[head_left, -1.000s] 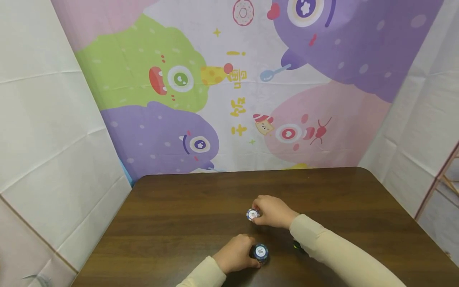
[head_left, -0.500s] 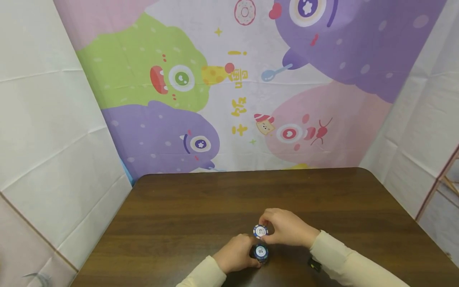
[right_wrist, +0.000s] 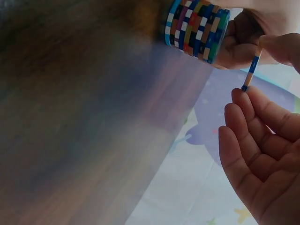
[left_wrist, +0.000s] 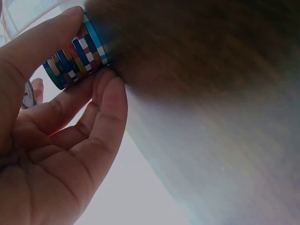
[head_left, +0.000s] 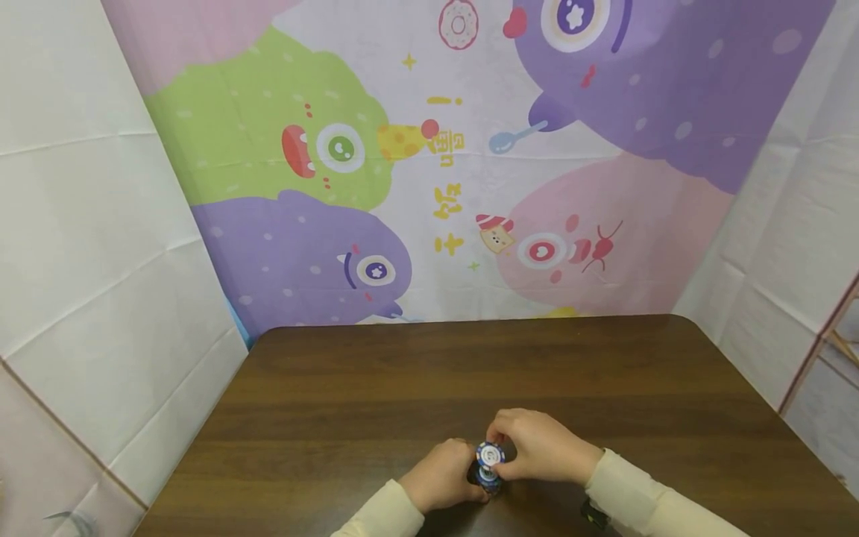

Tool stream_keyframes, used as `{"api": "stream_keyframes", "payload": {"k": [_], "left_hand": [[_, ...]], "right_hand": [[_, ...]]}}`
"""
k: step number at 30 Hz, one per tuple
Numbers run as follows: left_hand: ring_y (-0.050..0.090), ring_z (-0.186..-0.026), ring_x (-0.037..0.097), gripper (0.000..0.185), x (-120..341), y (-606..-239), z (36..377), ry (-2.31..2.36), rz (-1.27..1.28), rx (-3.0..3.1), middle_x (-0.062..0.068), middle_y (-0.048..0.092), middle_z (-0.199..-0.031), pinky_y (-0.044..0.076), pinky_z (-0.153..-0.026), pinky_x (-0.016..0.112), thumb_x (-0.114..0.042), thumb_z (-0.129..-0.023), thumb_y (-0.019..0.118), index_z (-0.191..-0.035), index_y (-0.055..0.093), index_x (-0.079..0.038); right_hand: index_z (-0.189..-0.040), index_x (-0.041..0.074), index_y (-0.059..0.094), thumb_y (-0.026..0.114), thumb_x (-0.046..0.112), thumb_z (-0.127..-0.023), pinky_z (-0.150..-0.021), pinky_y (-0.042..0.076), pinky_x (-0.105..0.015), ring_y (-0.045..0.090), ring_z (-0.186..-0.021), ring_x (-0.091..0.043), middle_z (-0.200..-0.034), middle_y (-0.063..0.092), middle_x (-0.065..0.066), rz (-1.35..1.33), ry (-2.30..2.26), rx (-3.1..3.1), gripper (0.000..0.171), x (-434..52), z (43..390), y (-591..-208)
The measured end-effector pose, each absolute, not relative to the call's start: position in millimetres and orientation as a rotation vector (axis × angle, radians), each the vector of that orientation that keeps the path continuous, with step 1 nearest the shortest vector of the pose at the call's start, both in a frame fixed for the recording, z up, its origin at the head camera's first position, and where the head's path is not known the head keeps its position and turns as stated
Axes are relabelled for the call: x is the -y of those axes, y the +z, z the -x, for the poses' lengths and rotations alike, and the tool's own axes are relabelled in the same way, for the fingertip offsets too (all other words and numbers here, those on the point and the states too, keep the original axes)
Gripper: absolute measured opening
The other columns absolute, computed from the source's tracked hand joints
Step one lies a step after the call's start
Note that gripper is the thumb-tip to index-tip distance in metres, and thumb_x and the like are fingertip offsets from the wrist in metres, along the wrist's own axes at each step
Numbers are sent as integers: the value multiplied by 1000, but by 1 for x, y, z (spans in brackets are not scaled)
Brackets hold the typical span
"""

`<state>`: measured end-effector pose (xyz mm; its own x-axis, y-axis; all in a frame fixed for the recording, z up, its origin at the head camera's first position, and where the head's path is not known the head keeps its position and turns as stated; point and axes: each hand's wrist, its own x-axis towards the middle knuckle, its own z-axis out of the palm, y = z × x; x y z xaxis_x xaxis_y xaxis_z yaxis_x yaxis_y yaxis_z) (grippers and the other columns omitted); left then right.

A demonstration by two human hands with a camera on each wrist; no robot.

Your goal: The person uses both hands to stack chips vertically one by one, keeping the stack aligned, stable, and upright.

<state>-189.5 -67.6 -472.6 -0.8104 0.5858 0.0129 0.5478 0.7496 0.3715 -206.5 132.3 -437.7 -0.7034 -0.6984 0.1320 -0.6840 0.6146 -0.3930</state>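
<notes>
A stack of several multicoloured poker chips (right_wrist: 197,32) stands on the brown table. My left hand (head_left: 441,476) grips the stack from the left, thumb on one side and fingers on the other, as the left wrist view shows. Between thumb and fingertips my right hand (head_left: 546,447) pinches a single blue-and-white poker chip (head_left: 491,455). In the head view this chip overlaps the top of the stack. From the right wrist the held chip (right_wrist: 252,70) appears edge-on, with a gap between it and the stack's top.
The wooden table (head_left: 376,388) reaches back to a cartoon-printed cloth (head_left: 429,283). Pale sheets (head_left: 101,261) hang at both sides. A dark object (head_left: 593,514) shows beneath the right sleeve.
My right hand has brought its chip nearer, first rightward and then down over the stack. The left hand has stayed at the stack.
</notes>
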Motion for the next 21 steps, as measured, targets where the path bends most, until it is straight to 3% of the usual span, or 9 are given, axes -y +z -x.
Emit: {"api": "stream_keyframes", "payload": {"k": [21], "left_hand": [[44,-67,-1,31,68,-473,189,516,-941,-2881,-11,59,-74,40,-62,17,-29,-67,87,-83,66,-14]], "right_hand": [[-97,16,67,80,29,-75,-68,47,-18,50,-77,4,-93,63,11,1260,-579,-2789,29,-129,201,-451]]}}
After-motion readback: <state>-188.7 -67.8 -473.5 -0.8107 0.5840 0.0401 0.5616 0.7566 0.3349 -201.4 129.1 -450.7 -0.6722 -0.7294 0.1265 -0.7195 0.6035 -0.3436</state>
